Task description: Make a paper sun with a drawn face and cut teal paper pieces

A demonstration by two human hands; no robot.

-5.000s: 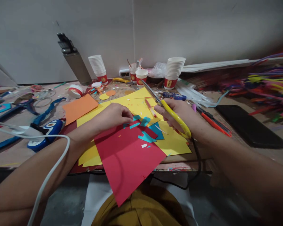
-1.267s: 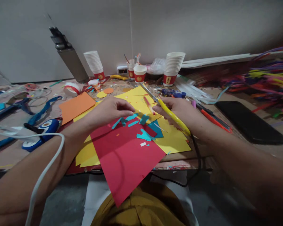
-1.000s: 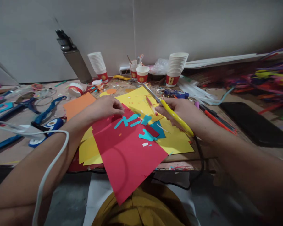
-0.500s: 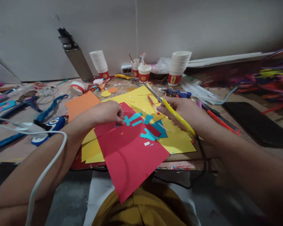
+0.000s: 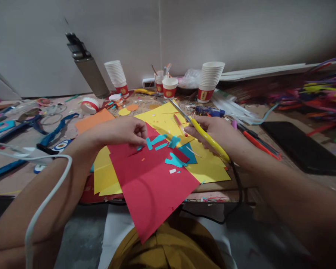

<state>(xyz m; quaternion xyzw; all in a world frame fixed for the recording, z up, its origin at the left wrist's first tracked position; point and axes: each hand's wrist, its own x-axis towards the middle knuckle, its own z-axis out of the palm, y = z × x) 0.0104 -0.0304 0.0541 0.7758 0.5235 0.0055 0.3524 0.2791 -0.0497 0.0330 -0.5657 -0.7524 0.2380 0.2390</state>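
While scissors (image 5: 209,138) are gripped by the right hand (image 5: 220,130), two turquoise strips (image 5: 160,139), slanted up-right mid-frame, are flanked leftward by the nearer left hand (image 5: 126,130) (curled, hold indeterminable).

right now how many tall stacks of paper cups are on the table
2. The left stack stands just right of the grey bottle; the right stack stands right of the clear plastic bag. None seems hidden.
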